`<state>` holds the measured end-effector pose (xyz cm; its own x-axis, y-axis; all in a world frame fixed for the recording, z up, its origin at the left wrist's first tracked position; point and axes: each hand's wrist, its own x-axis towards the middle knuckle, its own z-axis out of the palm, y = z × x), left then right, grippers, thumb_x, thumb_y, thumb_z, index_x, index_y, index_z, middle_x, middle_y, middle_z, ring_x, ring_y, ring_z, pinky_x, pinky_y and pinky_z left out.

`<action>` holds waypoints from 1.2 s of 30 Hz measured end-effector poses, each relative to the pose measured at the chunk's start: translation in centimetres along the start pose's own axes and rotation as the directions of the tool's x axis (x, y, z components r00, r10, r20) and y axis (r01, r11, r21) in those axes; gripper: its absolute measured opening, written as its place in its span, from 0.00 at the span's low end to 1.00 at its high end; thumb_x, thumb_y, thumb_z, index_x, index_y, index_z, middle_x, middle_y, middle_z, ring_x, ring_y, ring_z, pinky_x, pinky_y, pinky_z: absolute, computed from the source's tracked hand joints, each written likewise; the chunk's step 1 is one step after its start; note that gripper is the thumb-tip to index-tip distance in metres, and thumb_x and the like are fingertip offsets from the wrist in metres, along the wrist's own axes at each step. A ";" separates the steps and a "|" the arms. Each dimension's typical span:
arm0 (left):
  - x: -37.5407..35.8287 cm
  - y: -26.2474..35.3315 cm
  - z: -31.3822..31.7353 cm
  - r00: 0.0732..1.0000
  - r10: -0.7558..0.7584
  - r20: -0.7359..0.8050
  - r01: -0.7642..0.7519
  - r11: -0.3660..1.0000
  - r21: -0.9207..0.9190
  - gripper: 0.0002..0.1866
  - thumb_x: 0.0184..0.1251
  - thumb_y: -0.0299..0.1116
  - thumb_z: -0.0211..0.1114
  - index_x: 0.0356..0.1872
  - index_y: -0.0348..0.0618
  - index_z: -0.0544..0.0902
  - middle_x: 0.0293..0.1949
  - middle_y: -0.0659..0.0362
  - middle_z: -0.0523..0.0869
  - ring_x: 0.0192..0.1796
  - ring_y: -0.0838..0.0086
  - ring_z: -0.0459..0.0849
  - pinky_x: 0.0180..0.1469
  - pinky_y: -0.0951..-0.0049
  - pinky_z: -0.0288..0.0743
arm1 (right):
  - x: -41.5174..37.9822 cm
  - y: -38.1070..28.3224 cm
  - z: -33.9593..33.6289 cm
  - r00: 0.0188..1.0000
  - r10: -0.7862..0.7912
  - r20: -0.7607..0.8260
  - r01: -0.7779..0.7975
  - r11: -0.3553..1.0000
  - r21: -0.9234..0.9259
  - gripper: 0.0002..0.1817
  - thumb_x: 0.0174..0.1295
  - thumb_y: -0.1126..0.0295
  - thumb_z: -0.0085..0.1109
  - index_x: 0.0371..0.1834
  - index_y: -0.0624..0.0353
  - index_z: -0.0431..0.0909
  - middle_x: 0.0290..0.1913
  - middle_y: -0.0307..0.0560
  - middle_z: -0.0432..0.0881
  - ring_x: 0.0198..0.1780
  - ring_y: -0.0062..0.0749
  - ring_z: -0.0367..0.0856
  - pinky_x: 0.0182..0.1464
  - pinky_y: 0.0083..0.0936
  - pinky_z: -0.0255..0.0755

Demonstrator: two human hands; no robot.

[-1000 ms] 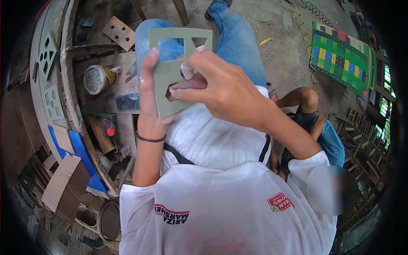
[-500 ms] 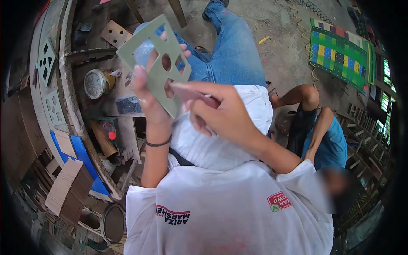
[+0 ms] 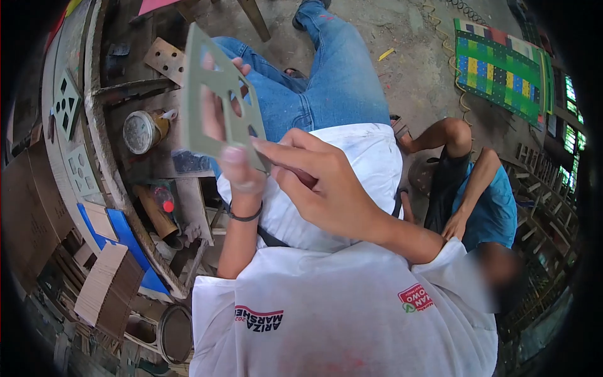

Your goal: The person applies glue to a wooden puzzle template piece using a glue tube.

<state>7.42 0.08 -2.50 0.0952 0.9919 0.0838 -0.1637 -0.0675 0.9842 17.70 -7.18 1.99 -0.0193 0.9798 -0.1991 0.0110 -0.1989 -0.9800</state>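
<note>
My left hand (image 3: 244, 179) grips a thin grey-green board (image 3: 196, 75) with several shaped cut-outs, held up over my lap and tilted nearly edge-on. Its thumb lies along the lower edge, and other fingers show behind through the holes and past the far side. In my right hand (image 3: 336, 185) is a reddish-brown folded piece (image 3: 306, 176) that looks like sandpaper, pinched between thumb and fingers. The index fingertip meets the board near a cut-out at its lower right. Part of the folded piece is hidden by the fingers.
On the left, a bench (image 3: 103, 135) carries similar cut-out boards (image 3: 66, 105). A paint-stained bucket (image 3: 138, 132) and a wooden board with holes (image 3: 167, 60) are beside it. To the right sits a person in a blue shirt (image 3: 490, 210), near a colourful panel (image 3: 496, 75).
The board has turned from facing me to a steep, nearly edge-on tilt, and its top has shifted left. My right hand remains against its lower right part.
</note>
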 end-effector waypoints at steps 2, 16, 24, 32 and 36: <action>0.2 0.0 -0.2 0.999 -0.039 -0.025 0.036 0.993 -0.113 0.56 0.54 0.68 0.51 0.74 0.32 0.51 0.68 0.36 0.63 0.69 0.48 0.67 0.71 0.52 0.57 | -0.1 0.3 -0.1 0.998 -0.047 0.030 0.050 0.996 -0.075 0.23 0.57 0.84 0.53 0.58 0.64 0.78 0.32 0.52 0.70 0.28 0.35 0.73 0.31 0.27 0.68; 0.4 1.3 -2.0 0.942 -0.287 0.172 0.315 0.583 -0.749 0.56 0.56 0.74 0.47 0.74 0.36 0.53 0.66 0.31 0.63 0.67 0.38 0.65 0.69 0.44 0.60 | 1.9 3.1 -0.8 0.908 -0.411 0.077 0.416 0.870 -0.265 0.29 0.52 0.88 0.59 0.59 0.53 0.79 0.34 0.45 0.71 0.31 0.30 0.73 0.31 0.22 0.70; 0.8 1.1 -1.7 0.956 -0.242 0.164 0.287 0.678 -0.677 0.58 0.54 0.75 0.50 0.74 0.36 0.51 0.67 0.30 0.60 0.68 0.36 0.63 0.71 0.44 0.56 | 3.2 2.5 -0.8 0.969 -0.226 -0.099 0.212 0.969 -0.130 0.19 0.54 0.83 0.58 0.49 0.58 0.84 0.24 0.48 0.75 0.22 0.31 0.74 0.26 0.27 0.69; 0.3 0.5 -1.8 0.977 -0.182 0.109 0.212 0.822 -0.529 0.59 0.51 0.70 0.53 0.75 0.35 0.47 0.69 0.31 0.58 0.71 0.42 0.62 0.74 0.49 0.54 | 4.5 2.1 0.4 0.987 -0.107 -0.116 0.091 0.987 -0.133 0.18 0.53 0.80 0.55 0.48 0.65 0.83 0.25 0.56 0.77 0.24 0.42 0.76 0.30 0.34 0.71; -0.1 0.3 -1.4 0.980 -0.142 0.137 0.191 0.858 -0.476 0.57 0.50 0.65 0.57 0.74 0.32 0.50 0.66 0.33 0.63 0.69 0.47 0.66 0.73 0.54 0.57 | 4.5 1.9 0.2 0.979 -0.158 -0.125 0.128 0.967 -0.221 0.18 0.53 0.80 0.54 0.48 0.69 0.82 0.25 0.58 0.77 0.26 0.45 0.77 0.33 0.37 0.72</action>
<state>5.95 0.07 -2.44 0.2509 0.9673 -0.0362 -0.5900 0.1825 0.7865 17.43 -3.11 -0.81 0.1040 0.9938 -0.0389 0.2286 -0.0619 -0.9716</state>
